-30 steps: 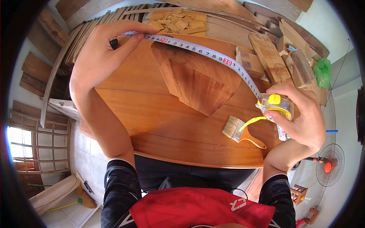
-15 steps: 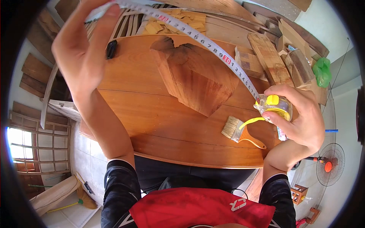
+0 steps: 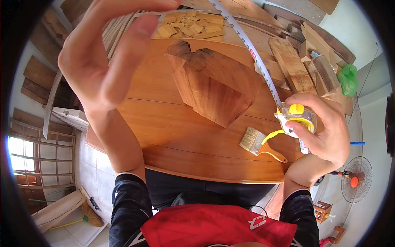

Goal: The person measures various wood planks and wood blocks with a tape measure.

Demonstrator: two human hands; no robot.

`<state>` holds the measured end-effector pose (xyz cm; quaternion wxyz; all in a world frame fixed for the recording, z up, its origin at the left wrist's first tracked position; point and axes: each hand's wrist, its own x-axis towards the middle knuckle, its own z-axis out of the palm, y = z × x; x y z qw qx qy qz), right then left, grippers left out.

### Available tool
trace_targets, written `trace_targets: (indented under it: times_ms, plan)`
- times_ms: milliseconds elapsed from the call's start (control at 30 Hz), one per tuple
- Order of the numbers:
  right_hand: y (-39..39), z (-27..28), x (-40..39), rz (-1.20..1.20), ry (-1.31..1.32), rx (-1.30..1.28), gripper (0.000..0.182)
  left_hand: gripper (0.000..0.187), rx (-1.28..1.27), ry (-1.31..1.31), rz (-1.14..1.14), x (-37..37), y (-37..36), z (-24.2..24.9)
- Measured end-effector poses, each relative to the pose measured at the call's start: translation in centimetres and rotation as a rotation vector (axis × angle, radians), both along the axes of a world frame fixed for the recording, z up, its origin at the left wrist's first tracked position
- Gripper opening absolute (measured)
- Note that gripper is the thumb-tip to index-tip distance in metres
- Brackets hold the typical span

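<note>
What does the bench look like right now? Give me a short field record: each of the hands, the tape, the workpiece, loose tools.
left hand: raised above the round wooden table, fingers near the far end of the tape; the grip itself is out of frame
right hand: holds the yellow tape measure case
tape blade: drawn out, running up and leftward over the table
workpiece: wedge-shaped wooden block resting on the table
loose tools: paintbrush lying near the right hand
behind: small wood offcuts, planks
</note>
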<state>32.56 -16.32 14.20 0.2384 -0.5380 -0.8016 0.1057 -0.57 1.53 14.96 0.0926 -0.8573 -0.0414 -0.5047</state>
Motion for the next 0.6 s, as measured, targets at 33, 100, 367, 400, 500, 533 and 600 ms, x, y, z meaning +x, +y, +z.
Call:
trace_targets:
  times_ms: [33,100,367,400,500,533,600]
  plan:
    - [0.0,0.0,-0.2,0.004,0.010,0.003,0.035,0.026,0.053,0.051,-0.004,0.6,-0.4,0.5]
    - [0.1,0.0,-0.5,0.019,0.020,0.026,0.034,0.024,0.090,0.174,-0.028,1.4,-1.4,1.3]
    - [0.8,-0.7,-0.6,-0.096,0.328,0.232,0.047,0.064,-0.338,0.363,-0.152,6.0,-3.0,-2.6]
    - [1.0,-0.7,-0.5,-0.093,0.331,0.226,0.049,0.065,-0.355,0.329,-0.114,7.2,-3.1,-3.6]
    - [1.4,-0.8,-0.6,-0.085,0.404,0.182,0.052,0.071,-0.442,0.395,0.034,7.6,-2.4,-4.2]
    - [1.5,-0.9,-0.6,-0.075,0.435,0.174,0.052,0.073,-0.456,0.421,0.040,7.4,-1.8,-4.2]
    - [2.2,-1.5,-0.5,-0.032,0.478,0.203,0.053,0.073,-0.503,0.419,0.026,6.7,-0.5,-4.1]
